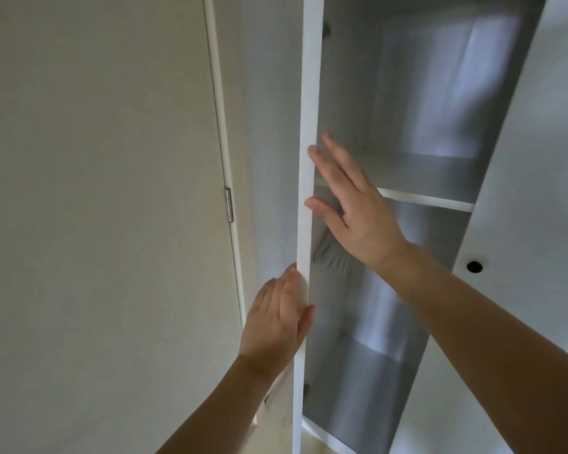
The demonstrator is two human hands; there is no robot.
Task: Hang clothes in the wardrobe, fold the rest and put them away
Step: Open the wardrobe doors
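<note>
An open white wardrobe (pixel 427 199) fills the right half of the head view, with shelves inside. My left hand (pixel 276 326) holds the white upright panel edge (pixel 309 93) on the left of the opening, fingers on its outer side and thumb on its front face. My right hand (pixel 351 208) is raised inside the opening, fingers straight, fingertips touching the same edge just above a shelf. It holds nothing. A grey folded cloth (pixel 332 257) lies on the shelf behind my right hand, partly hidden by it.
A white panel with a dark round hole (pixel 474 267) stands on the right of the opening. On the left is a pale wall and a door frame with a metal hinge (pixel 229 204). Small dark hinges (pixel 326 29) sit inside the upright panel.
</note>
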